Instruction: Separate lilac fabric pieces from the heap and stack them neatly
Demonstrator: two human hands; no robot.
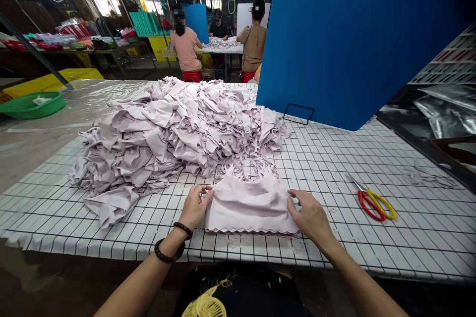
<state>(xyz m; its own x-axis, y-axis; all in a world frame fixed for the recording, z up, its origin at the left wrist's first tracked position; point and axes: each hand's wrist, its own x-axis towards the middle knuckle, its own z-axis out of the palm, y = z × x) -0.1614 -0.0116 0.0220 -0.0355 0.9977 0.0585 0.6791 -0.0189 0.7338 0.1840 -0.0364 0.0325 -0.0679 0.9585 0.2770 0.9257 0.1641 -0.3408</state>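
A pale lilac garment with a wavy hem lies spread on the table in front of me, its hem towards me. My left hand pinches its left edge between thumb and fingers. At its right edge my right hand has thumb and fingers closed on the cloth. Just beyond it, thin strap-like strips of the same colour lie bunched. A large heap of the same fabric pieces rises behind and to the left. Scissors with red and yellow handles lie apart from my right hand.
A checked cloth covers the table. A big blue panel stands on a wire stand at the back right. A green basket sits at far left. Thread scraps lie at right. Several people work at a table beyond.
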